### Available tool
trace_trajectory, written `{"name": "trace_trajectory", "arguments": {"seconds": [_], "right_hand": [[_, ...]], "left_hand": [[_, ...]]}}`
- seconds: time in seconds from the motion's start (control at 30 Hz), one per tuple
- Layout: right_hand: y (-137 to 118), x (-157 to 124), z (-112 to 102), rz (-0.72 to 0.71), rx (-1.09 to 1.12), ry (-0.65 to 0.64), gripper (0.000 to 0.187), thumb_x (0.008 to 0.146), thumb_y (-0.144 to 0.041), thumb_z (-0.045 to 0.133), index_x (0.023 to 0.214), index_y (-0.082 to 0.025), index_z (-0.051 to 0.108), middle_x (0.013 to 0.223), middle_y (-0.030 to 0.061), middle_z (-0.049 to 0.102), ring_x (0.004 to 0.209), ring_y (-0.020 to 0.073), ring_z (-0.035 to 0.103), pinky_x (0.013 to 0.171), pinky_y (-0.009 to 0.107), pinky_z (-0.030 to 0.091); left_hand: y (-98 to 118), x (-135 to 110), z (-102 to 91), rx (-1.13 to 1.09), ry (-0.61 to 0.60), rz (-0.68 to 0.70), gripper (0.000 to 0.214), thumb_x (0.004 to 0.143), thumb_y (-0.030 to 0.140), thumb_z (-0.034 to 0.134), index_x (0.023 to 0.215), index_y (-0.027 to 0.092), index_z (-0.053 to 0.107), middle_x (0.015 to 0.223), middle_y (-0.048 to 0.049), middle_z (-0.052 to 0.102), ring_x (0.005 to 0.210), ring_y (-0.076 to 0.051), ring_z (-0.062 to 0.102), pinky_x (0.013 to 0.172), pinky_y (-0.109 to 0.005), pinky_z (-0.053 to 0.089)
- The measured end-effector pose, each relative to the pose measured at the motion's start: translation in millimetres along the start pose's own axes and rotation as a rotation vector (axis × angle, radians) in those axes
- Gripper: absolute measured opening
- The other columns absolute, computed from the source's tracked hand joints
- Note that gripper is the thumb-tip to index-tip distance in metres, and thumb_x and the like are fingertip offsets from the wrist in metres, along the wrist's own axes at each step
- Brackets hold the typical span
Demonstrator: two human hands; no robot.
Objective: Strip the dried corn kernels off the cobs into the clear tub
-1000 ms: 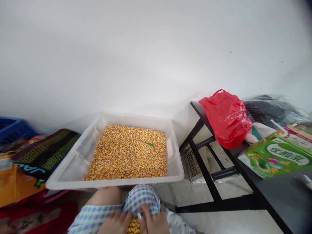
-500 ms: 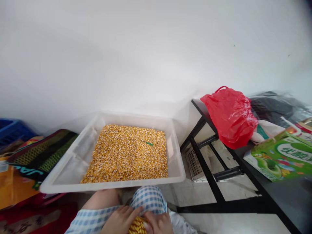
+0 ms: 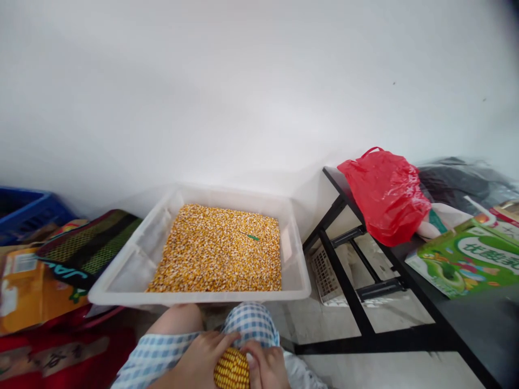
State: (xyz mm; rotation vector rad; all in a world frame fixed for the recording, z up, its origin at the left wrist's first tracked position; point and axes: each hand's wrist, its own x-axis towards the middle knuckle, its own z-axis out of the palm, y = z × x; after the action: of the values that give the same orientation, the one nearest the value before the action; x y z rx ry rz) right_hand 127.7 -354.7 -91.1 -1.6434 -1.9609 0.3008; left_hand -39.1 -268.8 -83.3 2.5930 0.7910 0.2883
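Low in the view, over my lap, a yellow ear of corn (image 3: 232,370) is gripped between both hands. My left hand (image 3: 205,354) is curled round its left side, fingers bent over the top. My right hand (image 3: 265,364) presses on the right side, with the thumb against the kernels. The lower end of the ear is cut off by the frame edge. Just beyond my knees stands a white plastic tub (image 3: 194,297) holding a broad layer of loose corn kernels (image 3: 223,251). A small green sliver (image 3: 253,237) lies on the kernels.
To the right is a black-framed table (image 3: 446,335) bearing a red plastic bag (image 3: 387,194) and a green carton (image 3: 470,259). A pale basket (image 3: 326,275) sits beneath it. At left are a mesh bag (image 3: 97,243), an orange box (image 3: 40,292) and a blue crate (image 3: 36,210).
The view has shifted slightly, so the tub and left-hand items appear farther right. More of the corn ear shows between my hands, which still hold it.
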Motion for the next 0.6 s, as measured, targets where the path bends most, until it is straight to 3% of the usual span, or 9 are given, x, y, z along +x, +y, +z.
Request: {"name": "trace_trajectory", "arguments": {"seconds": [0.13,0.23,0.3,0.37,0.43,0.5,0.6], "right_hand": [[-21,8,-9,0.096,-0.176,0.022,0.045,0.091,-0.033,0.012,0.104,-0.019,0.053,0.065,0.0056,0.064,0.053,0.0203,0.060,0.052,0.030,0.041],[-43,27,-39,0.174,-0.186,-0.050,0.040,0.091,-0.037,0.022,0.107,-0.020,0.054,0.065,0.0052,0.064,0.054,0.0198,0.060,0.050,0.028,0.040],[-60,44,-72,0.150,-0.067,-0.129,0.038,0.091,-0.039,0.026,0.113,-0.022,0.051,0.070,0.0038,0.066,0.059,0.0175,0.061,0.050,0.025,0.040],[-77,62,-108,0.107,0.058,-0.135,0.037,0.092,-0.039,0.026,0.118,-0.024,0.048,0.090,0.0036,0.066,0.074,0.0159,0.062,0.061,0.024,0.044],[-93,80,-138,0.070,0.034,-0.132,0.044,0.087,-0.050,0.036,0.118,-0.023,0.049,0.094,0.0051,0.065,0.083,0.0185,0.061,0.072,0.029,0.044],[-107,93,-158,0.020,-0.048,-0.132,0.060,0.076,-0.061,0.047,0.119,-0.020,0.049,0.092,0.0072,0.065,0.085,0.0224,0.060,0.075,0.033,0.043],[-121,106,-172,-0.070,-0.129,-0.102,0.064,0.072,-0.065,0.049,0.118,-0.019,0.050,0.095,0.0081,0.064,0.089,0.0239,0.058,0.077,0.036,0.042]], "left_hand": [[7,-2,-15.5,0.068,-0.056,-0.009,0.088,0.042,0.051,0.069,0.120,0.021,0.044,0.086,-0.0067,0.065,0.075,-0.025,0.062,0.068,-0.035,0.048],[12,-3,-44.4,0.166,-0.013,0.026,0.088,0.047,0.056,0.067,0.123,0.020,0.042,0.085,-0.0073,0.064,0.074,-0.025,0.061,0.065,-0.035,0.047],[15,-3,-73.5,0.264,0.122,0.086,0.082,0.054,0.060,0.062,0.124,0.020,0.043,0.085,-0.0085,0.063,0.075,-0.024,0.059,0.068,-0.036,0.046],[16,0,-106.3,0.371,0.280,0.142,0.075,0.065,0.059,0.055,0.128,0.021,0.040,0.087,-0.0094,0.061,0.078,-0.024,0.058,0.070,-0.037,0.046],[19,4,-137.6,0.470,0.423,0.211,0.070,0.070,0.059,0.052,0.128,0.021,0.040,0.083,-0.0084,0.059,0.077,-0.023,0.056,0.071,-0.037,0.045],[22,8,-163.5,0.554,0.543,0.285,0.067,0.071,0.061,0.049,0.126,0.022,0.044,0.082,-0.0083,0.059,0.079,-0.023,0.056,0.073,-0.039,0.045],[29,9,-192.0,0.664,0.673,0.349,0.065,0.070,0.061,0.052,0.120,0.020,0.048,0.088,-0.0099,0.060,0.085,-0.024,0.057,0.079,-0.042,0.046]]}}
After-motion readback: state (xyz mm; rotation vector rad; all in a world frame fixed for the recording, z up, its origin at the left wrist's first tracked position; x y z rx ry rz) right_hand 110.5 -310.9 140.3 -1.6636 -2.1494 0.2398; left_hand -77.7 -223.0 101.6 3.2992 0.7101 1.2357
